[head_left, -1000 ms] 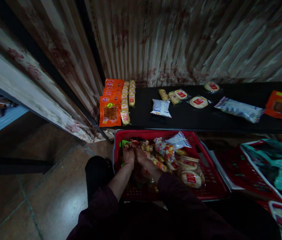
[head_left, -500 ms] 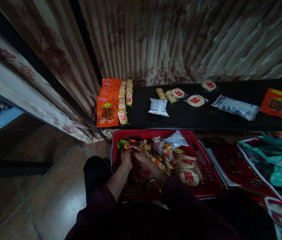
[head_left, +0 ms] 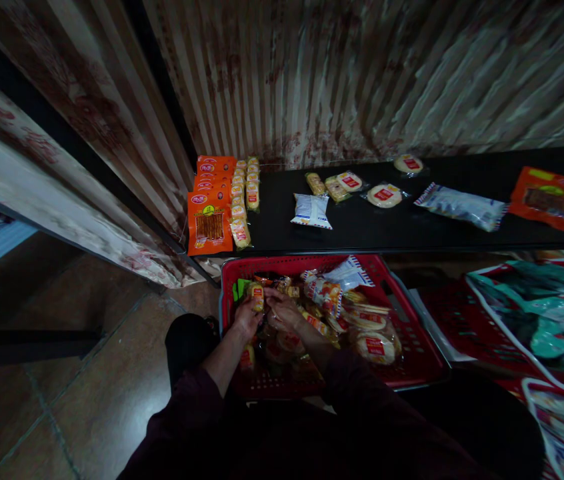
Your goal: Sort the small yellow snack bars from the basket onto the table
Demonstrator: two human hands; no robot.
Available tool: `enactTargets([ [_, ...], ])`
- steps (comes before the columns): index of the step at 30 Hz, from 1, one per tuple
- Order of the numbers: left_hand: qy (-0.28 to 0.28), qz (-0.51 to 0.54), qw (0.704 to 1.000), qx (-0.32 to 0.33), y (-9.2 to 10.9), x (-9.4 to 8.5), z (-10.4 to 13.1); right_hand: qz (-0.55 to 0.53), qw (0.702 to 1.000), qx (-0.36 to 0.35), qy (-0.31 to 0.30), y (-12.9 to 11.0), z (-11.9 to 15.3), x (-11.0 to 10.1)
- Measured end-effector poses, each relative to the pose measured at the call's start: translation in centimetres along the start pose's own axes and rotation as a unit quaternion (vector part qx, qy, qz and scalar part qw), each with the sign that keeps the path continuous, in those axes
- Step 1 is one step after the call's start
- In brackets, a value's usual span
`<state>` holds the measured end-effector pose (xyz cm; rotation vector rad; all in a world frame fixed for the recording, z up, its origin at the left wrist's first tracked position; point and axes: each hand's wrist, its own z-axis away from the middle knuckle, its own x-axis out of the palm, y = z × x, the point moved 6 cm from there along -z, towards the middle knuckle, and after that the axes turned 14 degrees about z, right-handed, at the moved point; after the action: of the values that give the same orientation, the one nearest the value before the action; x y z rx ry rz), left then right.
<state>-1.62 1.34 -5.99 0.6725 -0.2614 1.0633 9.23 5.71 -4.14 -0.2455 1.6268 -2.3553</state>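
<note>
My left hand [head_left: 247,320] is closed around a small wrapped pastry [head_left: 257,298] in yellow packaging with a red and white label, held upright over the red basket [head_left: 415,350]. From the right, the fingertips of my right hand [head_left: 283,311] meet the same packet at its edge. Beneath and beside my hands lie several more wrapped snacks. Among them are a white-and-orange bag [head_left: 326,293], a pale blue-white bag [head_left: 349,274] and round flat pastries [head_left: 375,348] in clear wrap.
Above the basket runs a black shelf [head_left: 282,239]. At its left end stand orange snack bags [head_left: 209,225] beside rows of small yellow packets [head_left: 240,233]. Farther right lie a white bag [head_left: 312,211], round pastries [head_left: 385,195] and another orange bag [head_left: 555,201]. Teal packages [head_left: 562,313] fill a basket at right.
My left hand has raised and turned the wrapped pastry, so its label now shows. My right hand has stayed close beside it. The view has shifted slightly.
</note>
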Motion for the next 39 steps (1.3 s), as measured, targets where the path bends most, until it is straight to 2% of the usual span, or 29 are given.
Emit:
enactTargets([
  [3,-0.01,-0.003,1.0,0.002,-0.2,0.0,-0.4,-0.021,1.0,-0.015,-0.005,-0.2,0.2,0.1],
  [6,-0.013,-0.01,1.0,0.009,-0.4,0.0,-0.6,-0.008,1.0,-0.01,0.016,-0.2,0.3,-0.1],
  [11,-0.012,-0.013,0.999,0.047,-0.2,0.0,-0.5,0.01,1.0,-0.015,0.021,-0.5,0.7,-0.1],
  [14,0.0,-0.028,0.998,0.054,-0.3,0.0,-0.4,0.022,0.998,-0.026,0.046,-0.6,0.9,-0.3],
  [21,-0.022,-0.058,0.996,0.07,0.1,0.6,0.1,0.029,0.996,-0.043,0.073,-1.2,1.3,-0.5],
  [30,-0.022,-0.058,0.995,0.072,0.4,0.6,0.9,-0.024,0.999,-0.015,0.047,-1.0,1.8,-0.5],
  [35,-0.058,-0.059,0.994,0.074,0.4,0.9,1.3,-0.031,0.998,-0.008,0.051,-0.7,1.8,-0.6],
  [39,-0.066,-0.071,0.991,0.091,0.6,1.2,1.6,-0.038,0.998,-0.009,0.041,-1.2,2.0,-0.6],
])
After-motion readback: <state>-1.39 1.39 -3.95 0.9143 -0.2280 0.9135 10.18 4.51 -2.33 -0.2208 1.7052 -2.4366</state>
